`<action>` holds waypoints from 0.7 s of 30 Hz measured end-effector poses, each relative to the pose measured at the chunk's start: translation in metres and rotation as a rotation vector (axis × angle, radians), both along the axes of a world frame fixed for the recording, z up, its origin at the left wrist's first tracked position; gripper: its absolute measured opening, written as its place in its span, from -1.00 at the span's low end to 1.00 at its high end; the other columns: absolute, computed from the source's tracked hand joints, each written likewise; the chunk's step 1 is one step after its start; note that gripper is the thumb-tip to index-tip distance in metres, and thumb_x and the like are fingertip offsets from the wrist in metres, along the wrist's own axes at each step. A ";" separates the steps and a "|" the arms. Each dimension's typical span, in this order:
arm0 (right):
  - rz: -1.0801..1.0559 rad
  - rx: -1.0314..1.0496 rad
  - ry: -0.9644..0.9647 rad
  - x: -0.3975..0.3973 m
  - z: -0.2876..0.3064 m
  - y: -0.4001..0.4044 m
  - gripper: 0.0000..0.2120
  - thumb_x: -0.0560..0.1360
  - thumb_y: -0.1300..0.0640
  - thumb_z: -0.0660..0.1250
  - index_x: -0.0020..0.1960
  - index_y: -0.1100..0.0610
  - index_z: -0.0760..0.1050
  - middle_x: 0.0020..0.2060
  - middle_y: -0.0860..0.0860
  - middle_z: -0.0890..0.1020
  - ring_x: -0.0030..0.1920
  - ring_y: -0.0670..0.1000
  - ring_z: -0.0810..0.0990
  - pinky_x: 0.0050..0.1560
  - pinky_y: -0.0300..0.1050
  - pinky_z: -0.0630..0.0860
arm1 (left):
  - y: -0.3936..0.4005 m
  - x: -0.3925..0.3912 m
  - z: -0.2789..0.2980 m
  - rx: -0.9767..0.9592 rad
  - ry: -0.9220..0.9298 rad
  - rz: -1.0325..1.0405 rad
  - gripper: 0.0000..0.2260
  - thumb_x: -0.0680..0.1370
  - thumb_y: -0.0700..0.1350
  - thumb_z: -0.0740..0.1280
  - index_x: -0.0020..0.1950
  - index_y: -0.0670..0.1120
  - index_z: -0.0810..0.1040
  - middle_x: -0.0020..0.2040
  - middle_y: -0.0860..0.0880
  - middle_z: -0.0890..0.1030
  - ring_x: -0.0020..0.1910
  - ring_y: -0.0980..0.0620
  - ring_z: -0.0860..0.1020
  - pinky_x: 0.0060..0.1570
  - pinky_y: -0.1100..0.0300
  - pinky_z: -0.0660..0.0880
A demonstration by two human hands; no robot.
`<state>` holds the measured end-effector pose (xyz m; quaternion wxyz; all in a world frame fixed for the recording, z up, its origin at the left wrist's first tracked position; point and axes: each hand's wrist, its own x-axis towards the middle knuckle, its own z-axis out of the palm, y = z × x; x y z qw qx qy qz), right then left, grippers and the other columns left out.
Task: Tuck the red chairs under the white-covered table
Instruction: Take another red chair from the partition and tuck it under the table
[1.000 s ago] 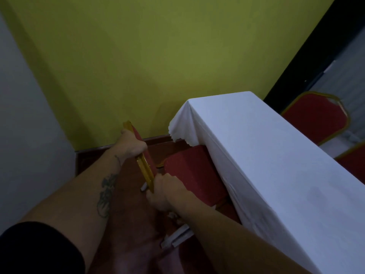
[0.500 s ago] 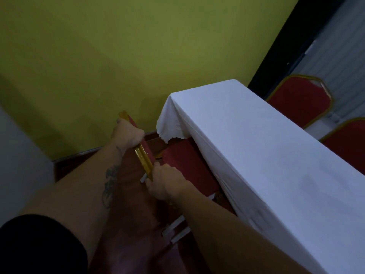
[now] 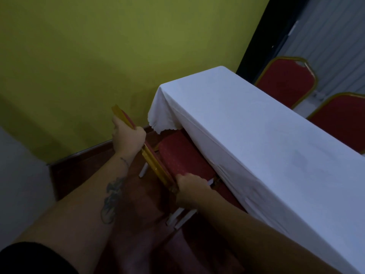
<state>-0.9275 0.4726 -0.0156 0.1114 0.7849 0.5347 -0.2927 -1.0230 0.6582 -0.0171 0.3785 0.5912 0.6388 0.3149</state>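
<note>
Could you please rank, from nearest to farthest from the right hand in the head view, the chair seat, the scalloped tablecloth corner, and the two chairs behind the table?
Measured from the right hand:
1. Chair seat: right beside the hand, partly under the cloth.
2. Tablecloth corner: hanging above the seat, toward the yellow wall.
3. The two chairs beyond the table, far chair and near chair: too close to call.

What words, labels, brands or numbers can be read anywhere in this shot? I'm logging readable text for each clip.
None: no readable text shows anywhere.
The white tablecloth is plain.
The red chair held by the left hand and right hand shows no label.
The two red chairs beyond the table show no label either.
The forearm tattoo is a figure, with no letters that can be made out.
</note>
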 end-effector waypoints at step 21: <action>0.094 0.035 -0.137 0.023 0.014 -0.047 -0.83 0.51 0.05 0.39 -0.06 0.12 0.47 -0.09 0.09 0.55 -0.08 0.11 0.56 -0.10 -0.01 0.45 | -0.074 0.040 -0.010 -0.257 -0.021 0.188 -0.67 0.51 -0.01 0.28 0.16 -0.19 0.52 0.04 -0.15 0.54 0.08 -0.26 0.57 -0.01 -0.01 0.45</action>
